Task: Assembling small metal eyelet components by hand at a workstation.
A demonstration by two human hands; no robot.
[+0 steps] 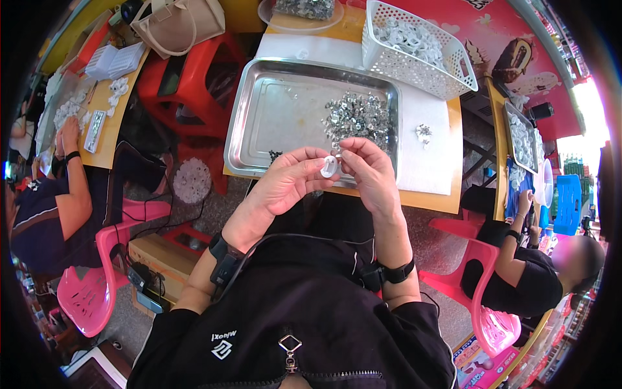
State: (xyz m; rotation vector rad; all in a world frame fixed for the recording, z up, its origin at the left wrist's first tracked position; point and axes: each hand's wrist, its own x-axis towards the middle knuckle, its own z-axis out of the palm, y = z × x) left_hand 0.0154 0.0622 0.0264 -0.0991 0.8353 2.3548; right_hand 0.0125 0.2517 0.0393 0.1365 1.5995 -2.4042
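one white disc (329, 167) is in work, held up over the six o'clock edge of the steel tray (265, 110). the left hand (283, 183) pinches it between thumb and fingers; the right hand (371, 170) has thumb and forefinger pressed together on a small metal bit (338, 156) at its rim, though from here i can't tell whether the two are joined yet. plenty seems left: a thick heap of metal parts (358, 117) lies in the tray, at one o'clock from the hands. farther out that way, the white basket (405, 72) is loaded with pale pieces. a loose cluster (423, 133) sits at two o'clock.
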